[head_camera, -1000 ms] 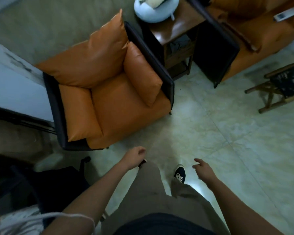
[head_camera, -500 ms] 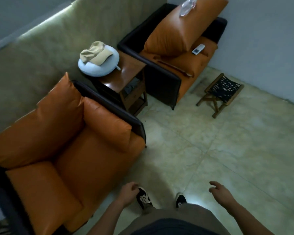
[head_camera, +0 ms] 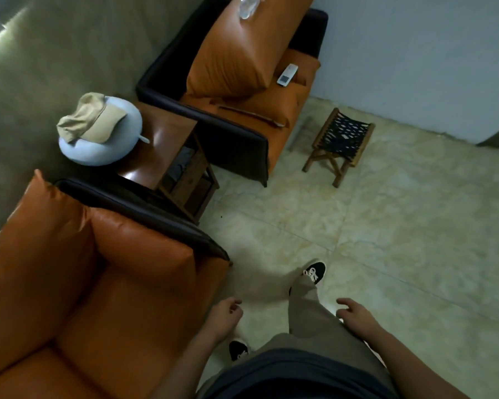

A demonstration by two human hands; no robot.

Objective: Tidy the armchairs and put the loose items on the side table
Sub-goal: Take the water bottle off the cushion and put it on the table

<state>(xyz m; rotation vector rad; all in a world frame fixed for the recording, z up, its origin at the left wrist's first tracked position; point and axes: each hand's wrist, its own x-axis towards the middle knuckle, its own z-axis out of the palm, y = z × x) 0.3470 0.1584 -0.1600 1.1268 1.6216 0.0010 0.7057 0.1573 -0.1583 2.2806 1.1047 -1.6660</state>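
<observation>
Your left hand [head_camera: 225, 313] hangs low in front of you, fingers loosely curled in toward the palm, holding nothing and touching nothing; it sits over the tiled floor [head_camera: 386, 226] just off the front corner of the near armchair [head_camera: 98, 283]. Your right hand [head_camera: 355, 312] is out to the other side of your leading leg, fingers spread a little and relaxed, likewise empty and clear of everything.

The near armchair's orange seat and cushions look bare from where you stand. Between it and the far armchair [head_camera: 242, 90] stands the wooden side table [head_camera: 167, 139], its top already carrying a pale blue ring-shaped cushion [head_camera: 118, 148] with a beige cap [head_camera: 92, 119] lying on it; the cushion hangs over the table's far edge. Something dark sits in the table's lower shelf, too dim to identify.

The loose items are on the far armchair, well apart from both your hands. A white remote control [head_camera: 287, 74] lies on the seat by the right armrest, just beside the big orange back cushion [head_camera: 236, 53]. A clear plastic bottle [head_camera: 248, 5] rests on top of that cushion, cut off by the upper edge of the view. A long thin dark stick-like thing [head_camera: 251, 115] lies across the front of the seat; you cannot tell what it is.

A small folding stool [head_camera: 339, 142] with a dark woven seat stands on the floor just beside the far armchair's front corner
</observation>
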